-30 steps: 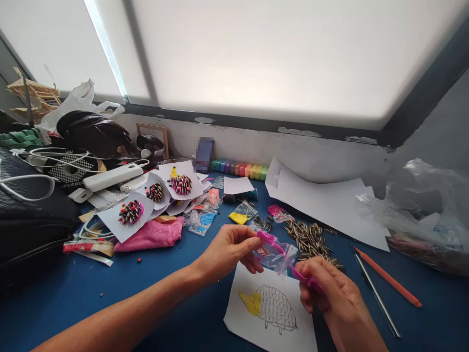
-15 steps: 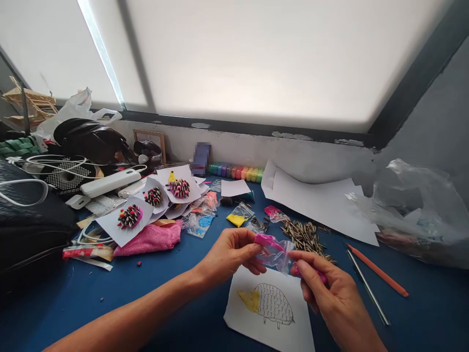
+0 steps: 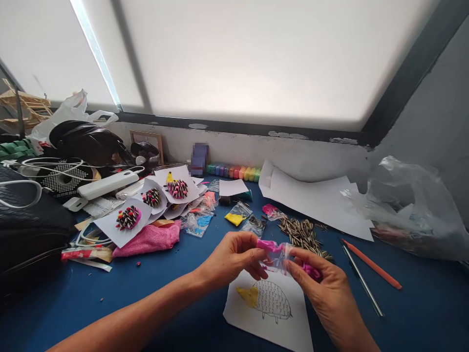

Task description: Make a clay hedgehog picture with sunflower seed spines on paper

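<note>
Bag-handling seems in hand above the hedgehog drawing [image 3: 271, 299], left hand [image 3: 234, 257] pinching a plastic bag [image 3: 286, 254] of magenta clay [image 3: 268, 245], right hand [image 3: 324, 281] gripping its other end and apparently a clay lump [image 3: 311, 271], calling next for steady tension.

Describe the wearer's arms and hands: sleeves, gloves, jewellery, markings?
Left hand and right hand: ungloved, no rings visible. Left forearm and right wrist: no sleeve, watch, bracelet or cable in view. No clear markings; nail detail too small to tell.
</note>
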